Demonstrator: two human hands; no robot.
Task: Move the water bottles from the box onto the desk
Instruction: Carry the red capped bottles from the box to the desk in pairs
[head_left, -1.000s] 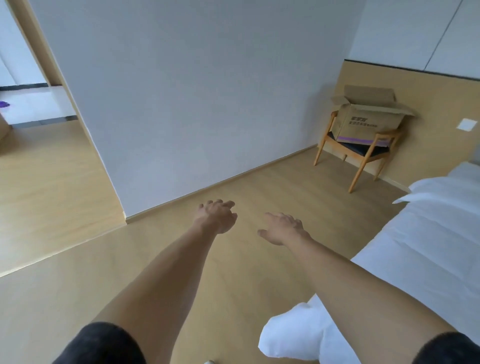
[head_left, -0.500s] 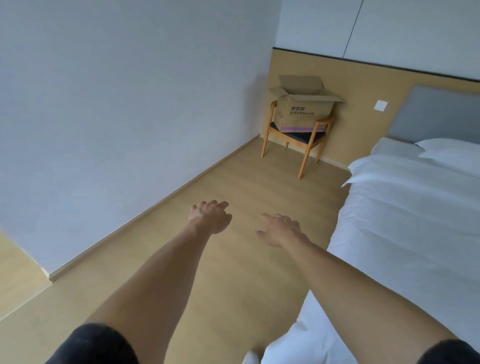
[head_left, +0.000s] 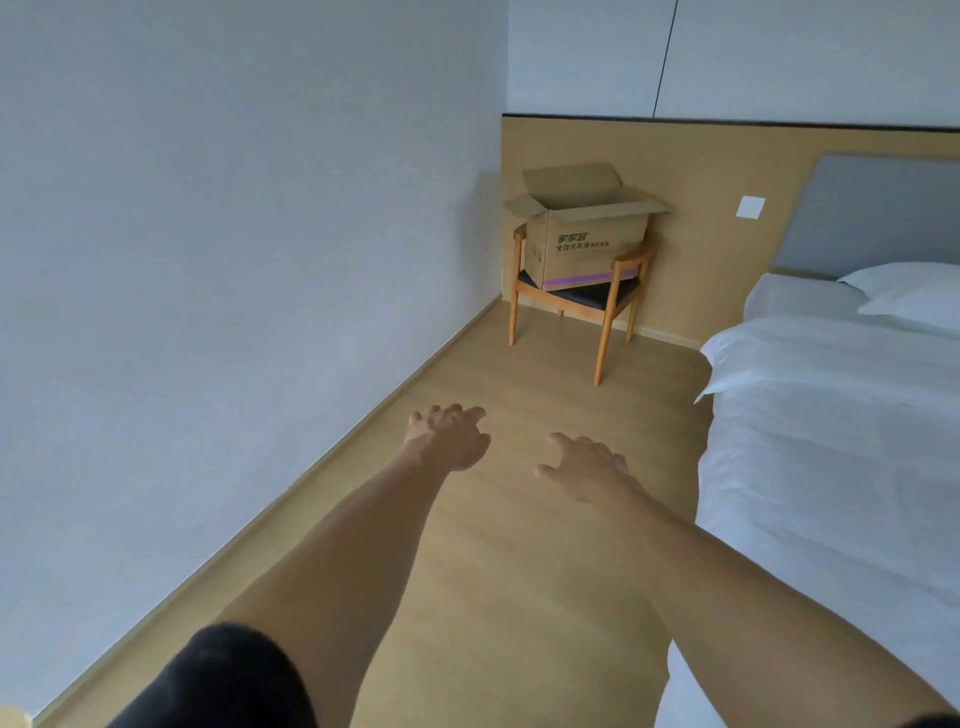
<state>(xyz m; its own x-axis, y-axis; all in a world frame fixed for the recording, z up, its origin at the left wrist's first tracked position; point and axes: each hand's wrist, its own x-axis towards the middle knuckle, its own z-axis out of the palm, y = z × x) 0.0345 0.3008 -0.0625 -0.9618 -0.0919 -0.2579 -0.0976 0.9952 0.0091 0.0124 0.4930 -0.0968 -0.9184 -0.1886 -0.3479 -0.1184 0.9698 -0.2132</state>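
An open cardboard box (head_left: 587, 249) with printed lettering and a purple stripe sits on a wooden chair (head_left: 605, 306) in the far corner. Its flaps stand up and its inside is hidden, so no water bottles show. The desk is out of view. My left hand (head_left: 449, 436) and my right hand (head_left: 584, 467) are stretched out in front of me over the floor, well short of the chair. Both have loose, relaxed fingers and hold nothing.
A white wall (head_left: 234, 260) runs along the left. On the right stands a bed (head_left: 841, 426) with white sheets and a pillow. A strip of wooden floor (head_left: 519, 519) leads between them to the chair. A light switch (head_left: 750, 207) is on the wood-panelled back wall.
The view has swung to the right and moved closer, so the box and chair now sit near the centre and look larger. My hands stay stretched out and empty.
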